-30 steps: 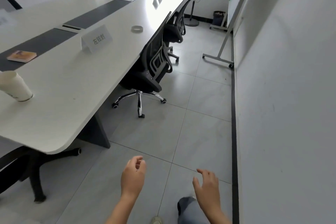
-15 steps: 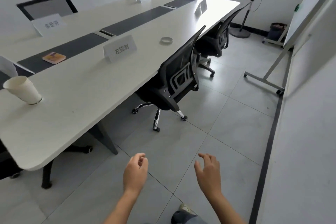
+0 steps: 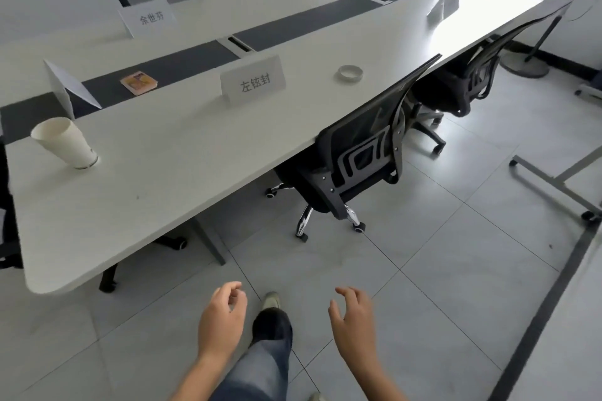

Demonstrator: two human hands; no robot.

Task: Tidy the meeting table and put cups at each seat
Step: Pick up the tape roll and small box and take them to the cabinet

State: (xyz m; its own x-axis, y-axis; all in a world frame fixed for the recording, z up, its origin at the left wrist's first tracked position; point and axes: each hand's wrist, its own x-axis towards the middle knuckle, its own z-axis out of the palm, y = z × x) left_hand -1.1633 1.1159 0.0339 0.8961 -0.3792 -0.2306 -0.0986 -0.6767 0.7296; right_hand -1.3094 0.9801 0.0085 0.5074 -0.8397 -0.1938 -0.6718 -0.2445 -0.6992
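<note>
Here, a single white paper cup (image 3: pixel 65 143) stands mouth up on the meeting table (image 3: pixel 195 159), near its left end and a little in from the near edge. Its rim looks slightly out of round, and in this wide view the cup leans to the left. Nothing touches it.

Both hands hang low over the tiled floor, well apart from the table. The left hand (image 3: pixel 221 322) and the right hand (image 3: pixel 355 325) have loosely curled fingers and hold nothing. Between them shows a jeans leg with a dark shoe (image 3: pixel 272 324).

The table's rounded near corner lies to the left of the hands, and its long near edge runs away to the far right. An open strip of floor lies between that edge and the wall on the right. A black mesh chair (image 3: pixel 358 153) is pushed against the edge, with a second chair (image 3: pixel 462 88) farther along. On the right, the wheeled foot of a stand (image 3: pixel 553 185) reaches into the floor space, and a round fan base (image 3: pixel 524 67) sits beyond it.

On the tabletop, a name card (image 3: pixel 253 80) stands to the right of the cup, and a roll of tape (image 3: pixel 349 72) lies to the right of that. A small orange booklet (image 3: pixel 139 83) rests on the dark centre strip (image 3: pixel 182 62), beside a folded white card (image 3: pixel 70 88). More name cards stand along the far side and far end.
</note>
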